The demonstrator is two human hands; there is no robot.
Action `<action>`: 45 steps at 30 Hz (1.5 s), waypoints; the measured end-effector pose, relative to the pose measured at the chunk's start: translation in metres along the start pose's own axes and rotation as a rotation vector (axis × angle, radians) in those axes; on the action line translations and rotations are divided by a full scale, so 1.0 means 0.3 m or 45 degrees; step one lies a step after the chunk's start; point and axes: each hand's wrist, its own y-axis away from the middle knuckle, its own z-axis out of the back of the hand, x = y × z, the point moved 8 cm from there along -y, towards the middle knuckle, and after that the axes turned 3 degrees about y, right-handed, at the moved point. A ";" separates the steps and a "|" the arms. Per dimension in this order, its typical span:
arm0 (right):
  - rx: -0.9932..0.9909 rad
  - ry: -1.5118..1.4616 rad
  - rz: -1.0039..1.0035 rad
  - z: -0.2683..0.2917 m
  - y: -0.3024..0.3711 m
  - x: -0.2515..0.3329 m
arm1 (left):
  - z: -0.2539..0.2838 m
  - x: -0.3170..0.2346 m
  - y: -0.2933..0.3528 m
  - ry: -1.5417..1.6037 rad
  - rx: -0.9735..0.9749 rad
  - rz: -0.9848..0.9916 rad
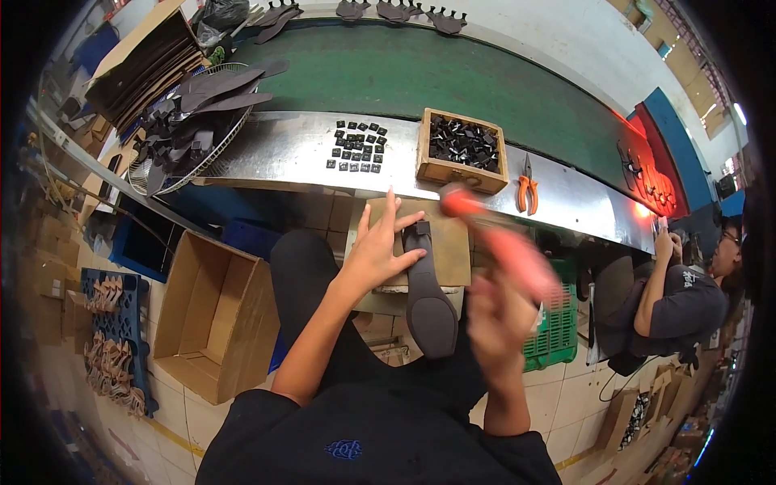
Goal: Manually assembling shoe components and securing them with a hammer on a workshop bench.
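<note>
The dark sole [432,303] is in the middle of the frame, with its small block heel [419,229] facing up; the heel end is over a tan board [453,267], and the wide toe end sticks out toward the lap, low in the middle; the left hand [370,257] is beside the heel end, its fingers [389,217] spread wide, with the thumb and one fingertip touching near the heel; I cannot tell if they squeeze it or just rest there; the right hand [497,319], right of the middle, has its fingers wrapped tight around a red hammer [521,259], which looks blurry; the sole looks light and thin, maybe a bit bendy at the toe and stiffer near the heel; its flat face looks dull, so it is likely not very slippery, but it could tip or spin because the toe end has no board under it; the best place to hold it seems to be by both sides of the narrow middle, with the fingertips kept off the top of the heel; the hammer is probably much heavier at its head, so its handle is the good place to hold.
</note>
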 end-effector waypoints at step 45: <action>1.104 -1.837 -0.499 -0.177 0.078 0.077 | 0.109 -0.451 0.360 1.381 0.541 -0.011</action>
